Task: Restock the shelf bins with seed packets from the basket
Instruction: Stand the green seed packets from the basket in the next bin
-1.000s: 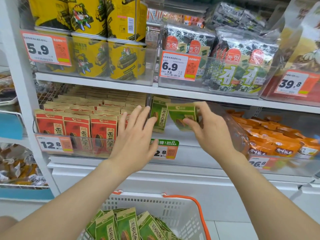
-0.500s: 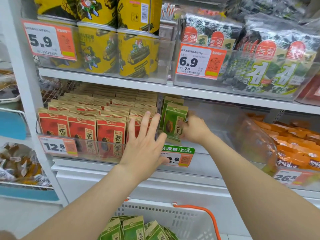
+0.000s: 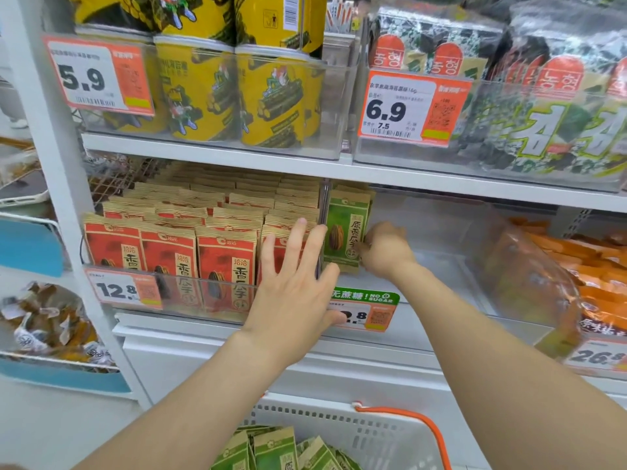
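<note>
Green packet [image 3: 346, 232] now upright in bin [image 3: 454, 266]

Up top, the 5.9 tag [image 3: 98, 76] hangs before the yellow cans [image 3: 271, 96]. The 6.9 tag [image 3: 412, 108], with a small 7.5 underneath, fronts the seaweed packs [image 3: 549, 113], which are printed with a big 김. Below, the red packets [image 3: 225, 262] read 洽洽 香瓜子 above the 12.8 tag [image 3: 124, 289]. The green packet [image 3: 346, 228] reads 原香瓜子. The green sign [image 3: 364, 296] beneath it says 无蔗糖! NO SUGAR. Far right, the blurred 26.8 tag [image 3: 597, 356].

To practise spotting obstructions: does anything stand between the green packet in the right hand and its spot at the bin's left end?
Nothing visible does: the right hand holds the green packet upright in the clear bin, beside its left wall.
</note>
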`<state>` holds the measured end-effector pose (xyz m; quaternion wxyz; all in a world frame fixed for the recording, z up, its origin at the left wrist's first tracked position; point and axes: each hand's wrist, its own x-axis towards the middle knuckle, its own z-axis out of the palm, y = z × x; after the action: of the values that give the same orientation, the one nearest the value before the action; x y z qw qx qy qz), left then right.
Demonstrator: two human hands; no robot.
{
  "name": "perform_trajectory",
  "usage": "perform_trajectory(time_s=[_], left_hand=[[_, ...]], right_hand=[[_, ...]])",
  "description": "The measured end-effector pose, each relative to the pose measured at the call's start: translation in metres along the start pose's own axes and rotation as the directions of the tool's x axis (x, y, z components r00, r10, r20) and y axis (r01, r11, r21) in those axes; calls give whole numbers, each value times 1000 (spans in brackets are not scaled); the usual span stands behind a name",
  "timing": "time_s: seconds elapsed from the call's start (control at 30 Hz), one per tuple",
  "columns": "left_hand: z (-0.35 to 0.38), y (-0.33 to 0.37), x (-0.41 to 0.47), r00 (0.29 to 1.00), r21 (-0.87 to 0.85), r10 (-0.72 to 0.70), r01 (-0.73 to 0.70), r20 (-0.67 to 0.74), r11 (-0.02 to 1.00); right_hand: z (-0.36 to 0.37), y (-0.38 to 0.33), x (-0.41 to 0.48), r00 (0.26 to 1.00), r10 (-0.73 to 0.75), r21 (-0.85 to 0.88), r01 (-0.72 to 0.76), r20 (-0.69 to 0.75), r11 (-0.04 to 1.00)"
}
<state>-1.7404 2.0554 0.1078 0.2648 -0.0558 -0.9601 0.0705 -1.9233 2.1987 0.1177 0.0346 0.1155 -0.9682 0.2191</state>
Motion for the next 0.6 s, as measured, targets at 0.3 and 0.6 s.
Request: perform_trajectory(time_s=[0.3,0.6], left_hand=[[1,1,-1,1000,2,-11,11,6,1000],[-10,6,-13,997,-107,-7,-1,-77,994]], right_hand=[[-10,9,-9,998,40,55,-37,-48,998],[-55,-13,-86,973,-33,58,47,-230,997]])
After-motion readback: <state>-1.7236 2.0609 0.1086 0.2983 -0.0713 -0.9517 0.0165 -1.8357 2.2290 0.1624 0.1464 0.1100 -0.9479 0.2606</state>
